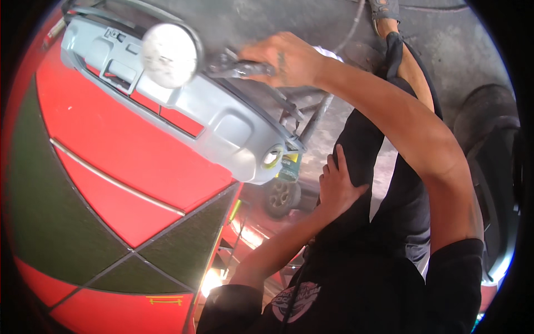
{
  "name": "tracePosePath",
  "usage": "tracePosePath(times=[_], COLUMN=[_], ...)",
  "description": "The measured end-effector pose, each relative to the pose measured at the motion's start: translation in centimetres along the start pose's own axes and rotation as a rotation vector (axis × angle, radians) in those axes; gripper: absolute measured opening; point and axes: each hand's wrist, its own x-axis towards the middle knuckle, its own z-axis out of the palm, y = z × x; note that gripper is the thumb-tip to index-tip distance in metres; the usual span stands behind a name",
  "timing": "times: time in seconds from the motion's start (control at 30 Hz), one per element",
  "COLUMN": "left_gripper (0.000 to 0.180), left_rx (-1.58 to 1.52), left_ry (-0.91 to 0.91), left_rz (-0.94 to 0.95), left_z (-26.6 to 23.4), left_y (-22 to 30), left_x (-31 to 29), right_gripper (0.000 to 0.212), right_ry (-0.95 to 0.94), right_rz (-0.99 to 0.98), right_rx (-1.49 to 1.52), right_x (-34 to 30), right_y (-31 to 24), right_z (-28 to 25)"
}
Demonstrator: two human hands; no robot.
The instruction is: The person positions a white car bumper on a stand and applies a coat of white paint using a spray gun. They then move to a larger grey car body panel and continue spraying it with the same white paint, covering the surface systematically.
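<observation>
My right hand [286, 58] is closed around the handle of a spray gun [239, 68], its arm reaching in from the right. A round cup with a whitish, speckled top [169, 55] sits on the gun and hides part of the bumper behind it. Just beneath is a silver-grey car bumper [231, 131] with cut-out openings, propped at a slant on a metal stand [316, 119]. My left hand [340, 183] lies on my black-trousered leg [356, 150] with fingers spread and nothing in it.
A red and dark green panelled surface [128, 167] with a thin pale strip [117, 177] fills the left. Below the bumper's near end are a green and yellow container [289, 168] and a small wheel [282, 198]. A hose [356, 25] runs along the grey floor.
</observation>
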Motion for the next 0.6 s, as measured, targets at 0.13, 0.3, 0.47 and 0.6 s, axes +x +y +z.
tracePosePath(times=[0.13, 0.3, 0.47, 0.6], left_gripper=[0.129, 0.127, 0.122, 0.119], left_rx=[-0.012, -0.082, -0.250, -0.410], left_ry=[-0.036, -0.050, -0.045, 0.009], left_rz=[-0.020, -0.026, -0.106, -0.162], left_z=[-0.5, -2.8, -4.9, -7.4], left_y=[0.1, 0.2, -1.6, -1.1], left_x=[-0.7, -1.0, 0.6, 3.0], right_gripper=[0.033, 0.030, 0.029, 0.039], right_ry=[-0.457, -0.826, -0.984, -0.700], right_rz=[0.137, 0.110, 0.138, 0.078], right_rx=[-0.109, -0.206, -0.399, -0.575], right_x=[-6.0, -10.2, 3.0, 18.9], right_y=[-1.0, -5.8, -11.2, -11.0], right_z=[0.8, 1.9, -2.3, -5.9])
